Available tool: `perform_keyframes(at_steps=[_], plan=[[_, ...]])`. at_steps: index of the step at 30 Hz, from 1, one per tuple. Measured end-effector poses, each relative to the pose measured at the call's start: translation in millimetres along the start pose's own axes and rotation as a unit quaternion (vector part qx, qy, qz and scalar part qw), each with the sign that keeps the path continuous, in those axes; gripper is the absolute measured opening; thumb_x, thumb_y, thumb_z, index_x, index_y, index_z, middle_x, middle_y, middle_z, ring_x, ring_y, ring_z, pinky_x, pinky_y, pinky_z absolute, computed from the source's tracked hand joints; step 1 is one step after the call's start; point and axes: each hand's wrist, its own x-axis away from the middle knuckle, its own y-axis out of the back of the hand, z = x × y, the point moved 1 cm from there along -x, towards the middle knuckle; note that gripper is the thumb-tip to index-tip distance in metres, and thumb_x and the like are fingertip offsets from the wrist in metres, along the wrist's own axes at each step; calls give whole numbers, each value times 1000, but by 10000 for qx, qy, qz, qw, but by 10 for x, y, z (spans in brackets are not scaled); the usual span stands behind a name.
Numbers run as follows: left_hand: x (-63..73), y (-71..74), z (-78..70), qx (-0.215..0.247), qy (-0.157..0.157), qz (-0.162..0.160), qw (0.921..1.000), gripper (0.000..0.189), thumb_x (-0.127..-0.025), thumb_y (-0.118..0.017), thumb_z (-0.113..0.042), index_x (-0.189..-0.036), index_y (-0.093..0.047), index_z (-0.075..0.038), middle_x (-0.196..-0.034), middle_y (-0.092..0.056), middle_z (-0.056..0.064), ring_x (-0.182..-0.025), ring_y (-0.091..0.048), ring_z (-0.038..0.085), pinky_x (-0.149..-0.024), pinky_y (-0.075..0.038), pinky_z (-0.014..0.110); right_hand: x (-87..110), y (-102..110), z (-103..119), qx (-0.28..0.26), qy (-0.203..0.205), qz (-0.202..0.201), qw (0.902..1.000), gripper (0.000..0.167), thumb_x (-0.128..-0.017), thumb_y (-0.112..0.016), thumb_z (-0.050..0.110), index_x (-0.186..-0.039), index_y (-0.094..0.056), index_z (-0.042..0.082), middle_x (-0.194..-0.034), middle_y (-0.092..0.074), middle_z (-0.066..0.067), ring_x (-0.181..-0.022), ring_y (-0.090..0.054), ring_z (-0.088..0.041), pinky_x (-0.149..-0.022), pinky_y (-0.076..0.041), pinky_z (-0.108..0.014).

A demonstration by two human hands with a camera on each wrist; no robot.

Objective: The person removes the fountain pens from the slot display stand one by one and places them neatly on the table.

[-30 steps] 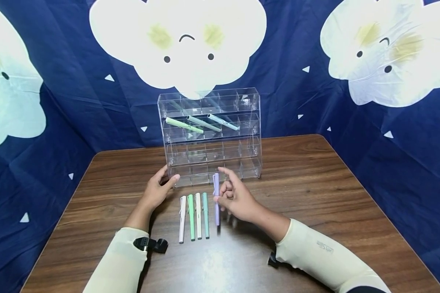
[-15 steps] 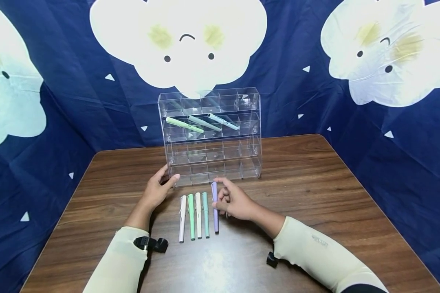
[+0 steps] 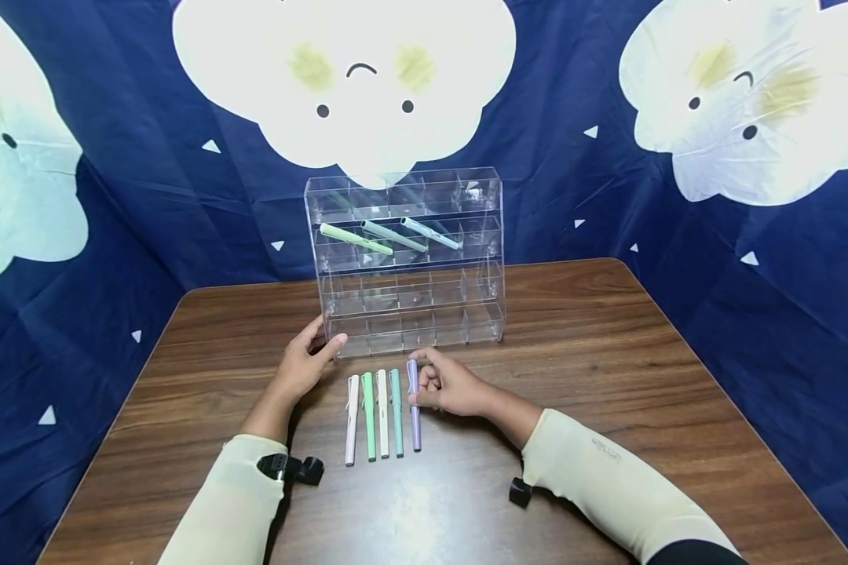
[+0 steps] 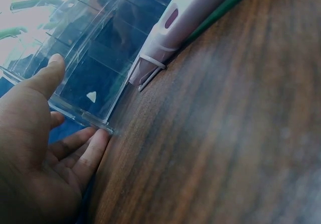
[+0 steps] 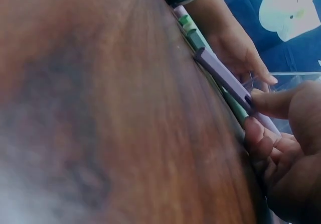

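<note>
Right hand (image 3: pixel 455 388), purple pen (image 3: pixel 415 422), slim, clipped

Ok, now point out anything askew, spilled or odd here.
The middle cloud on the blue backdrop looks upside down: its eyes sit below its mouth. The three pens in the second tier down of the clear compartmented rack lean sideways, all slanting alike, perhaps deliberately. I see nothing spilled or damaged.
</note>
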Motion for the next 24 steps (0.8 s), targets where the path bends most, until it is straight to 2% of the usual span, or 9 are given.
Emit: perform_keyframes(at_steps=[5,12,18,24], plan=[[-5,2,8,-76,-11,-25,10000,78,-110,-65,-47,-175,-30,-20,-160,-55,27,-147,-56,44,-111,-53,54,-47,14,-33,-105,-188,131,9997,70,-94,-83,2,-151,-45,-6,-83,-63,-1,-62,-54,-9,-56,-48,-20],[-6,-15,45,-129,16,-94,9999,78,-110,-64,-49,-174,-31,-21,-158,-57,26,-147,-56,44,-115,-49,56,-78,4,-27,-20,-494,158,9987,70,-94,-85,6,-151,-47,-5,-82,-63,-1,-56,-53,-10,-47,-45,-23],[-1,-22,40,-90,62,-53,9999,79,-109,-65,-50,-175,-30,-21,-159,-57,26,-147,-56,44,-111,-53,53,-63,-6,-3,71,-693,133,9975,70,-92,-87,7,-149,-50,-7,-80,-63,-1,-54,-53,-11,-46,-45,-24],[-6,-15,9,-6,8,-81,10000,77,-109,-66,-46,-174,-33,-20,-157,-59,26,-145,-58,42,-112,-52,53,-74,10,-10,-61,-746,92,9972,78,-93,-87,9,-157,-45,-8,-82,-65,-1,-56,-55,-11,-46,-47,-24]])
